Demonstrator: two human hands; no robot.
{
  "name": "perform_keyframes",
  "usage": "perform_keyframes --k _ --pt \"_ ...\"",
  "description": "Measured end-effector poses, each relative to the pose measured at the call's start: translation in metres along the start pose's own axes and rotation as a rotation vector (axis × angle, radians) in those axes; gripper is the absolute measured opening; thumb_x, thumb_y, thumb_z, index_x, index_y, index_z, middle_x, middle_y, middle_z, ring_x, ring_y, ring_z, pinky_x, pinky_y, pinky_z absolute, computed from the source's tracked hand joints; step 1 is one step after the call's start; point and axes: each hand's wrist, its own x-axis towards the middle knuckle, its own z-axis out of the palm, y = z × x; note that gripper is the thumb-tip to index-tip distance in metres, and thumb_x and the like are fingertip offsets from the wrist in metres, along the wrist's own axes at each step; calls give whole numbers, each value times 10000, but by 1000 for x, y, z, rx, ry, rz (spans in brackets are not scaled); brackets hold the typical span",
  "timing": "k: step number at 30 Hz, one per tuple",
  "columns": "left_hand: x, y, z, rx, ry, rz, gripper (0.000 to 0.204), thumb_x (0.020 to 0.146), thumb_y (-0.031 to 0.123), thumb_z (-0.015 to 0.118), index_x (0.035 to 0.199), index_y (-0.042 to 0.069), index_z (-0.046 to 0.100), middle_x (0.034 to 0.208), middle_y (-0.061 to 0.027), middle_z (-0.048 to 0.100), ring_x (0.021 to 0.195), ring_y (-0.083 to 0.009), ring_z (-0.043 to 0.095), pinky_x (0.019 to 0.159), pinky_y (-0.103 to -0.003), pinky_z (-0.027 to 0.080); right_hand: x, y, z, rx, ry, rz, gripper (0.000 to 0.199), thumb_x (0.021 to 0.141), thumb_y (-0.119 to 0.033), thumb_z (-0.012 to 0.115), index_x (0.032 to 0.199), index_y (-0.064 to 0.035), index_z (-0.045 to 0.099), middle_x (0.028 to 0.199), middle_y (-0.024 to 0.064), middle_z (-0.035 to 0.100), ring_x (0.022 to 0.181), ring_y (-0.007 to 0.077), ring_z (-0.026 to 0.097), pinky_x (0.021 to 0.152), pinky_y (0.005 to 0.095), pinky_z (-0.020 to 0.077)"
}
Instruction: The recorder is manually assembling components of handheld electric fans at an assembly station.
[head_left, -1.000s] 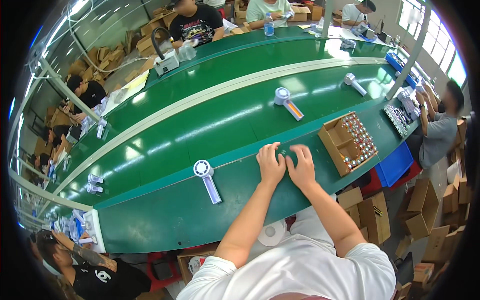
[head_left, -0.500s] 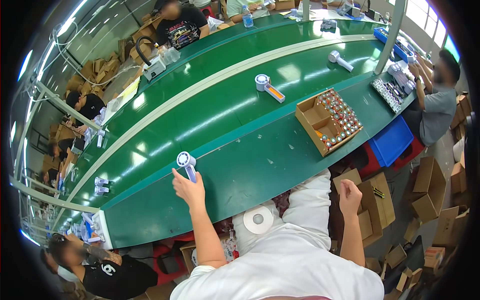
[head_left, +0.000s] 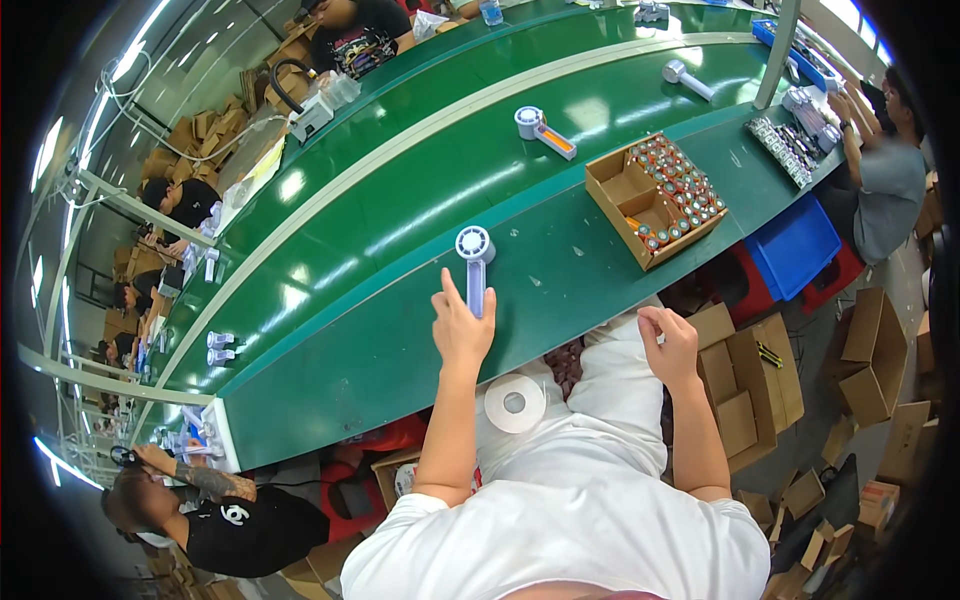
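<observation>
Left hand (head_left: 463,335) half-closed on fan (head_left: 474,243) near belt-side edge of counter (head_left: 350,380); handle (head_left: 476,285) uncovered, seemingly unfilled; right hand (head_left: 668,346) half-curled, contents unclear

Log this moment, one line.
left hand: holding pale-purple plastic handheld fan; right hand: curled, nothing visible held; open brown cardboard box: right of fan

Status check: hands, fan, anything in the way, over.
Left hand gripping fan. Right hand curled, nothing visible in it. Box right of fan, not touching it.
</observation>
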Motion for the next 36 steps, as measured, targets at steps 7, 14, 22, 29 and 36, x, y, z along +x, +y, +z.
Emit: perform_keyframes --k 7,14,22,29,36 --pt "-110 -26 -18 -521 -418 348 315 860 161 644 1142 23 645 865 -96 657 799 -288 636 759 -350 507 -5 15 -18 -66 121 147 67 865 -11 659 931 4 662 732 86 628 606 157 595 580 269 476" --pt "-174 -74 35 -22 -403 396 447 826 306 682 1187 53 611 1005 -172 610 916 -340 608 776 -452 484 76 12 -21 -267 127 -79 143 842 -85 683 966 -15 677 807 93 654 744 239 625 724 330 497" --pt "-179 -56 40 240 -430 390 631 770 481 702 1241 79 579 1043 -160 572 1016 -331 515 791 -451 408 145 25 2 -626 -363 -134 211 770 -170 676 929 -41 723 746 103 666 809 258 618 870 378 451" --pt "-180 -63 34 231 -437 334 760 750 480 719 1359 86 495 1107 -144 607 1029 -305 507 836 -449 379 156 13 -1 92 210 246 312 874 -134 699 1173 -55 659 845 19 676 811 61 601 712 197 473" --pt "-172 -65 40 308 -476 372 796 741 430 734 1391 63 458 1090 -132 631 1035 -284 553 840 -449 365 153 -1 33 1148 64 503 307 1028 -268 483 1207 -34 569 1020 105 653 880 190 646 813 330 522"
